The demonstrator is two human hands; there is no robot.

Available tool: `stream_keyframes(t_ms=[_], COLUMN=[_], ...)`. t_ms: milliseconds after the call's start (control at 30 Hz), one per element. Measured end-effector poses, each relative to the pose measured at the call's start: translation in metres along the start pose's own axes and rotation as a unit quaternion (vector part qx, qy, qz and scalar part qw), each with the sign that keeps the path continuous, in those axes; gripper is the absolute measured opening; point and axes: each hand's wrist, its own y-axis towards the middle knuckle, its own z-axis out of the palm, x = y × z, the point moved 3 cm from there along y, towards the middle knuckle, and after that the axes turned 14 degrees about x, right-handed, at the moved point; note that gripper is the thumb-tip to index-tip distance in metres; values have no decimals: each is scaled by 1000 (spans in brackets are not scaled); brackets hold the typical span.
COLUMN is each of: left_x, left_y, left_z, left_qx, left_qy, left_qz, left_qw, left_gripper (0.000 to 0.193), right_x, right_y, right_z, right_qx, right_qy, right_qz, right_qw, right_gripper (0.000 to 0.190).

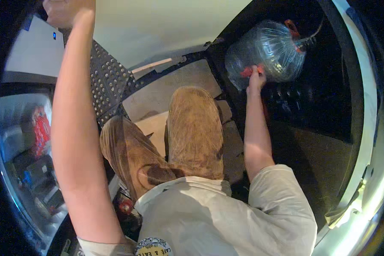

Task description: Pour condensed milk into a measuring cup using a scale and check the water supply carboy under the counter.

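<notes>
At the upper right, a clear plastic bag (272, 48) with a gathered neck hangs against a dark surface. My right hand (257, 78) is at the bag's lower side, its fingers closed on a red tie (247, 71). My left arm reaches up along the left side, and my left hand (67, 12) is at the top left, cut by the picture's edge and blurred; what its fingers do cannot be told. Between my arms are my knees in brown corduroy trousers (195, 128).
A dark panel with rows of round studs or holes (107, 76) lies left of my knees. Brown flat boards (176, 86) lie beyond them. A white panel (35, 48) stands at the left, above an opening with a red thing (41, 131). A pale wall (166, 25) rises ahead.
</notes>
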Motion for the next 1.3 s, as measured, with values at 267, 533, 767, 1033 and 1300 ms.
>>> stream_keyframes(t_ms=[267,533,767,1033,1300], left_x=[-28,-28,-21,-27,-13], left_y=[-11,-6,-4,-24,-22], left_z=[-39,-46,-53,-82,-67], left_qx=[59,48,57,84,73], left_qy=[-341,-340,-348,-440,-415], left_qz=[-170,-183,-171,-124,-142], left_qw=[923,921,920,885,896], left_gripper=[72,77,81,72,72], right_x=[-21,-8,-24,-47,-41], right_y=[-83,-138,-135,-125,-117], right_z=[3,15,8,-7,-6], right_qx=[-34,-25,26,-72,-117], right_qy=[9,44,100,68,-190], right_qz=[-41,-42,-78,-72,-138], right_qw=[999,998,992,992,965], right_gripper=[4,3,6,9,26])
